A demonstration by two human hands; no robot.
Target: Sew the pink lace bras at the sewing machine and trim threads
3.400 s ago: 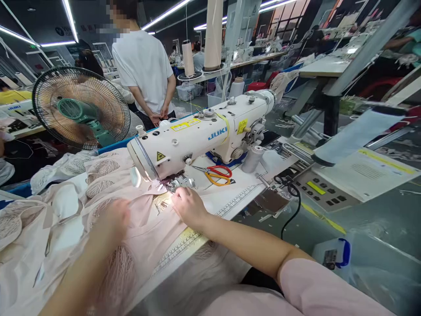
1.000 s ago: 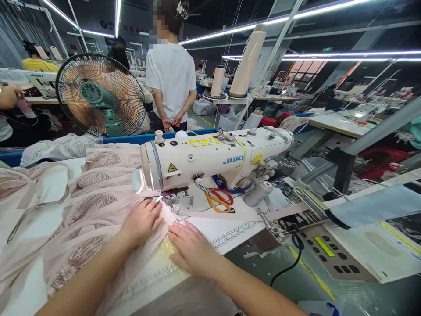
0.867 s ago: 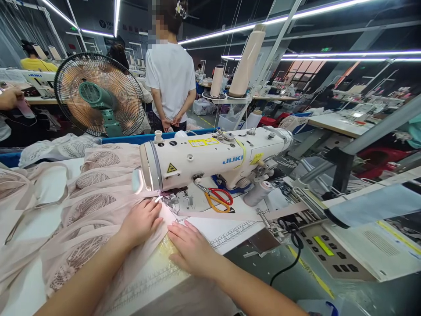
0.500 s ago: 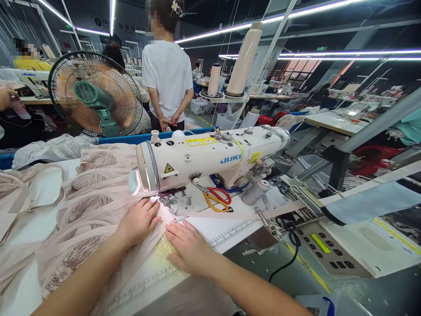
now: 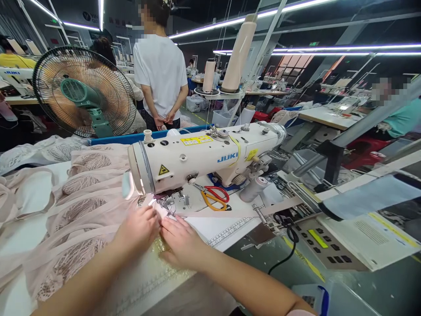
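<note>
At the front of a white JUKI sewing machine, both my hands are close to the presser foot. My left hand is closed, its fingers pinching pale pink fabric beside the needle area. Just to its right, my right hand lies low over the table with fingers stretched forward, the fingertips on the fabric by the foot. Left of the machine spread several pale pink bras with lace cups. A pink band runs in from the right through a metal guide. The needle itself is hidden.
Red and orange-handled scissors lie on the machine bed near a grey thread cone. A ruler strip marks the table. Behind stand a green fan and a person in a white shirt. A control box hangs at right.
My left hand has moved in against the right, now nearly touching it, and its fingers are more bunched. The fabric between them has gathered toward the foot. The view has shifted slightly.
</note>
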